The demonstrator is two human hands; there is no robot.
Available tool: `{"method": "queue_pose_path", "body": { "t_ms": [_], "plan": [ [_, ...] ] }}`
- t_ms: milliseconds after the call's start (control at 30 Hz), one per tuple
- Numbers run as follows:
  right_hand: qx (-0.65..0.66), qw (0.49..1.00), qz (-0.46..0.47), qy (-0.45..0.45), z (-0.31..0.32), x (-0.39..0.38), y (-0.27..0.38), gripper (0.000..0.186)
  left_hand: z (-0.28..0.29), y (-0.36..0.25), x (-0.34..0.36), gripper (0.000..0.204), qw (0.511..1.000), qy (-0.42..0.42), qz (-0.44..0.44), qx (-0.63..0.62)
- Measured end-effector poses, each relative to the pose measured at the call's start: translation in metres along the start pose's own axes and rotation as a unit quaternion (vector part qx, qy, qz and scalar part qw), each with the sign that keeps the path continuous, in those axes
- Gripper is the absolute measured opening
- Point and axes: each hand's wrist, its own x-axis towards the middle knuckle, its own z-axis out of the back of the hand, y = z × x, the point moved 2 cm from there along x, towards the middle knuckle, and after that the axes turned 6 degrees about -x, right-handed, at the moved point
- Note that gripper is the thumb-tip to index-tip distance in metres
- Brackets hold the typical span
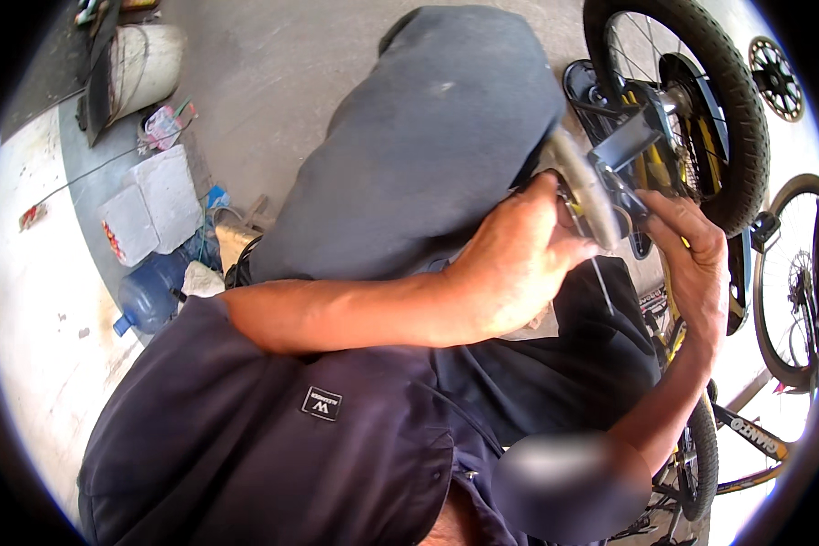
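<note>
My left hand (pixel 519 246) is closed round a pale, narrow curved part (pixel 590 196) that looks like a small worn wheel seen edge-on. A dark metal bracket with a flat plate (pixel 624 139) sits against its right side. From the right, my right hand (pixel 692 241) reaches in with bent fingers pinching the lower end of this bracket. A thin straight wire or rod (pixel 603 285) sticks out below the part. What lies under my left fingers is hidden. Both hands work beside my grey-trousered knee (pixel 446 118).
A bicycle wheel with a knobby tyre (pixel 746 136) stands close to my right hand. Further right are a second bicycle wheel (pixel 773 355), a black disc (pixel 776 79) and a bicycle frame (pixel 755 437). At left lie a blue water jug (pixel 150 296), pale boxes (pixel 168 196) and a white drum (pixel 146 73).
</note>
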Motion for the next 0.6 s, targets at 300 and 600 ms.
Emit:
{"method": "queue_pose_path", "body": {
  "t_ms": [300, 600],
  "plan": [
    [-0.016, 1.000, 0.007, -0.007, 0.002, -0.004, 0.007, 0.024, 0.003, 0.001, 0.002, 0.024, 0.999, 0.008, -0.012, 0.039],
    [0.017, 0.997, -0.074, -0.018, 0.003, -0.019, 0.025, 0.024, 0.001, 0.002, 0.001, 0.026, 0.997, 0.001, -0.027, 0.065]
  ]
}}
